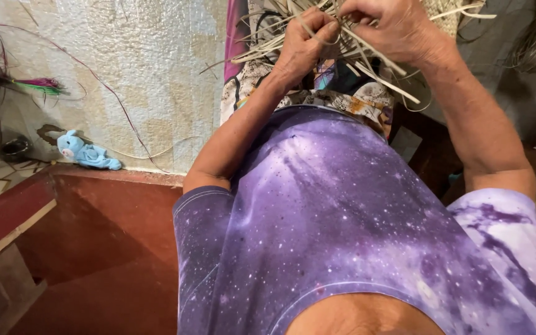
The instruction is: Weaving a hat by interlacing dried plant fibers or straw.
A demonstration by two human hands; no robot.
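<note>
Both hands work at the top of the view, over the person's lap, in a loose bundle of pale, flat straw strips (pixel 342 46) that splay out stiffly in all directions. The left hand (pixel 302 46) has its grip pinched shut on a few thin strips, thumb pressed against fingertips. The right hand (pixel 392 28) curls closed around other strips of the same bundle. Behind them lies a patterned cloth (pixel 342 102). Against the rough plastered wall (pixel 144 68), a soft blue plush toy (pixel 85 151) rests on a red ledge (pixel 125 177).
</note>
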